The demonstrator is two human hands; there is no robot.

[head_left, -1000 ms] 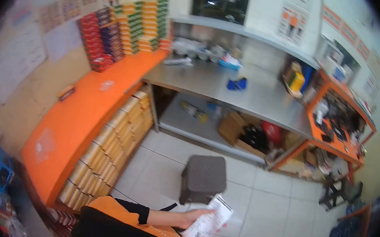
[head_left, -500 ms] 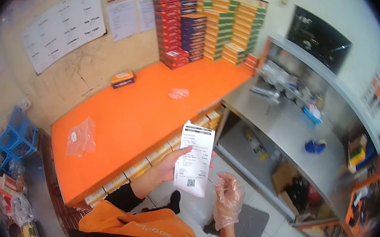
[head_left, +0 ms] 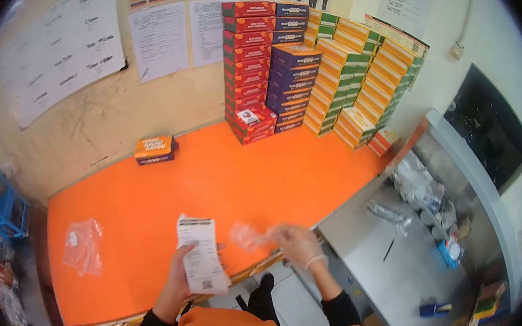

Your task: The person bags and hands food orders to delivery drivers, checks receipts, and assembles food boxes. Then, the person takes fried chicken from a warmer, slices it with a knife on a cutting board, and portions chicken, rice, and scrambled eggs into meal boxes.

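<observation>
A printed white paper slip (head_left: 205, 255) is held in my bare left hand (head_left: 180, 271), thumb across its front, over the near edge of the orange counter (head_left: 190, 181). To its right my right hand (head_left: 297, 245), in a clear plastic glove, is at the counter's edge with its fingers together. Beside those fingers is a crumpled piece of clear plastic (head_left: 247, 237), blurred; the fingertips appear to touch it, but a grip on it cannot be made out. Farther left on the counter lies a flat clear plastic bag (head_left: 84, 246).
Stacked red boxes (head_left: 245, 61), purple boxes (head_left: 292, 84) and yellow-green boxes (head_left: 338, 76) stand at the back. A small orange and purple box (head_left: 155, 148) sits by the wall. On the right, a steel table (head_left: 378, 256) holds wrapped items. Blue crates (head_left: 4, 210) are at left.
The view has turned and come closer to the orange counter. My left hand still holds the slip, now farther left. My gloved right hand has moved up to the crumpled plastic at the counter's edge.
</observation>
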